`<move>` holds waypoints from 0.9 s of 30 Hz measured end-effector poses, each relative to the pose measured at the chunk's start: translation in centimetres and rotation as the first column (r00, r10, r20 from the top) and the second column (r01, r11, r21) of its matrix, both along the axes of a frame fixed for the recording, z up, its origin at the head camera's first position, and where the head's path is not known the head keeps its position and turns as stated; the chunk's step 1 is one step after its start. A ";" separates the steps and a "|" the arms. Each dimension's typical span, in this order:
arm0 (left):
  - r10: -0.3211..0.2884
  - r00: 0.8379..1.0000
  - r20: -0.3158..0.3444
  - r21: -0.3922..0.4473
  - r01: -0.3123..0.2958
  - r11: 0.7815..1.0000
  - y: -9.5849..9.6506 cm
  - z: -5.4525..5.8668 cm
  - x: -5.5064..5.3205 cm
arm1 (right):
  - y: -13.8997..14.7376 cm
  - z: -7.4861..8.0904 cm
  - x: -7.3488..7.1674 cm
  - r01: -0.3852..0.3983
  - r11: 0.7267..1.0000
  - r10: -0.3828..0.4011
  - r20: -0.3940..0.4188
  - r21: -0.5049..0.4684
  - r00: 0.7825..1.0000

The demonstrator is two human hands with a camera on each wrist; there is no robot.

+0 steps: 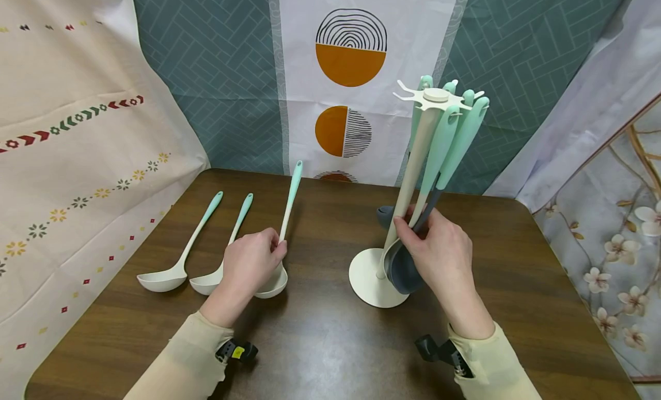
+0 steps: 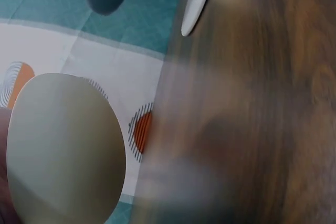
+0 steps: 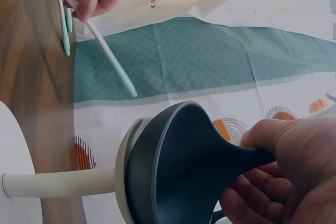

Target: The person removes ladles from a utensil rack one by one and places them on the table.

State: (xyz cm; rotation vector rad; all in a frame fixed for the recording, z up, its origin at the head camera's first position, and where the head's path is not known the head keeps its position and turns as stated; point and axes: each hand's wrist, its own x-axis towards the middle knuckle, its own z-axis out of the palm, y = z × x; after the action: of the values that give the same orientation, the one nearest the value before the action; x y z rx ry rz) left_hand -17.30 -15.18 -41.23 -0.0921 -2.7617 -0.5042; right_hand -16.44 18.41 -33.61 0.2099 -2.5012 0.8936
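My left hand pinches the white stem of a ladle with a mint handle, its bowl low over the table. That pale bowl fills the lower left of the left wrist view. To its left lie two similar ladles, one at the far left and one partly behind my left hand. At the utensil stand, my right hand grips the neck of a dark grey ladle with a mint handle. A cream utensil bowl sits right behind the dark one; whether my fingers also hold its stem, I cannot tell.
Several mint-handled utensils hang from the hooked top of the stand. Another dark utensil head shows behind the pole. The wooden table ends at a patterned cloth at the back, with more fabric on both sides.
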 end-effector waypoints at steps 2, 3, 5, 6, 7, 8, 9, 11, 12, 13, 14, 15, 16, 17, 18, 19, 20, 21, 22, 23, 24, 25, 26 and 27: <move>0.007 1.000 0.028 -0.011 -0.006 1.000 -0.3 -0.2 -0.1 | 0.0 0.0 0.0 0.000 1.000 0.000 0.000 0.002 1.000; 0.011 0.999 0.044 -0.018 -0.010 1.000 -0.5 -0.4 -0.1 | 0.0 0.0 0.0 0.000 1.000 0.000 0.000 0.003 1.000; 0.019 0.997 0.076 -0.033 -0.016 0.999 -1.0 -0.5 -0.1 | 0.0 0.0 0.0 -0.001 1.000 0.001 0.002 0.003 1.000; 0.021 0.995 0.093 -0.041 -0.018 0.999 -1.2 -0.6 -0.2 | 0.0 0.0 0.0 -0.002 1.000 0.002 0.003 0.002 1.000; 0.023 0.994 0.111 -0.051 -0.018 0.999 -1.4 -0.6 -0.2 | 0.0 0.0 0.0 -0.003 1.000 0.003 0.004 0.001 1.000; 0.024 0.991 0.131 -0.058 -0.016 0.998 -1.5 -0.7 -0.2 | 0.0 0.0 0.0 -0.003 1.000 0.003 0.004 0.000 1.000; 0.023 0.988 0.150 -0.065 -0.014 0.998 -1.7 -0.7 -0.2 | 0.0 0.0 0.0 -0.003 1.000 0.003 0.003 0.000 1.000; 0.023 0.982 0.186 -0.078 -0.008 0.997 -1.9 -0.8 -0.2 | 0.0 0.0 0.0 -0.001 1.000 0.001 0.002 0.000 1.000; 0.022 0.979 0.201 -0.082 -0.006 0.997 -2.0 -0.8 -0.2 | 0.0 0.0 0.0 -0.001 1.000 0.001 0.001 0.000 1.000; 0.023 0.976 0.214 -0.085 -0.005 0.996 -2.1 -0.8 -0.2 | 0.0 0.0 0.0 0.000 1.000 0.000 0.000 0.001 1.000; 0.025 0.974 0.225 -0.087 -0.005 0.996 -2.2 -0.9 -0.2 | 0.1 0.0 0.0 0.000 1.000 0.000 0.001 0.001 1.000; 0.029 0.971 0.236 -0.091 -0.008 0.996 -2.3 -0.9 -0.3 | 0.1 0.0 0.0 0.000 1.000 0.000 0.001 0.002 1.000; 0.033 0.968 0.247 -0.093 -0.010 0.996 -2.4 -0.9 -0.3 | 0.1 0.0 0.0 0.001 1.000 -0.001 0.002 0.002 1.000; 0.037 0.966 0.256 -0.095 -0.013 0.995 -2.5 -1.0 -0.4 | 0.1 0.0 0.0 0.001 1.000 -0.001 0.004 0.002 1.000; 0.042 0.963 0.266 -0.096 -0.016 0.995 -2.6 -1.0 -0.5 | 0.1 -0.1 0.0 0.002 1.000 -0.002 0.005 0.003 1.000; 0.047 0.961 0.273 -0.099 -0.021 0.995 -2.7 -1.0 -0.6 | 0.1 -0.1 0.0 0.003 1.000 -0.003 0.006 0.002 1.000; 0.053 0.959 0.280 -0.102 -0.025 0.994 -2.9 -1.0 -0.7 | 0.1 -0.1 0.0 0.003 1.000 -0.003 0.007 0.002 1.000; 0.058 0.956 0.286 -0.103 -0.029 0.994 -3.0 -1.0 -0.7 | 0.1 -0.1 0.0 0.003 1.000 -0.003 0.006 0.003 1.000; 0.061 0.955 0.290 -0.105 -0.032 0.994 -3.1 -1.0 -0.8 | 0.1 -0.1 0.0 0.003 1.000 -0.003 0.006 0.002 1.000; 0.064 0.954 0.294 -0.107 -0.034 0.994 -3.2 -0.9 -0.9 | 0.1 -0.1 0.0 0.002 1.000 -0.002 0.004 0.002 1.000; 0.066 0.953 0.297 -0.109 -0.035 0.993 -3.3 -0.9 -0.9 | 0.1 -0.1 0.0 0.000 1.000 0.000 0.002 0.002 1.000; 0.065 0.952 0.300 -0.110 -0.034 0.993 -3.4 -0.9 -0.9 | 0.1 -0.1 0.0 -0.001 1.000 0.001 0.002 0.001 1.000; 0.065 0.950 0.304 -0.112 -0.032 0.993 -3.4 -0.8 -0.9 | 0.1 -0.1 0.0 -0.002 1.000 0.002 0.002 0.001 1.000; 0.064 0.949 0.309 -0.113 -0.030 0.993 -3.5 -0.8 -1.0 | 0.1 -0.1 0.0 -0.003 1.000 0.003 0.002 0.001 1.000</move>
State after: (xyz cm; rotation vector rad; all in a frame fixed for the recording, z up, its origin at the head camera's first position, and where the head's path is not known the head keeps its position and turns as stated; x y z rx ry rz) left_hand -18.27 -18.63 -42.07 0.0321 -3.0929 -0.3861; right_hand -16.45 18.46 -33.70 0.2128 -2.5037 0.8946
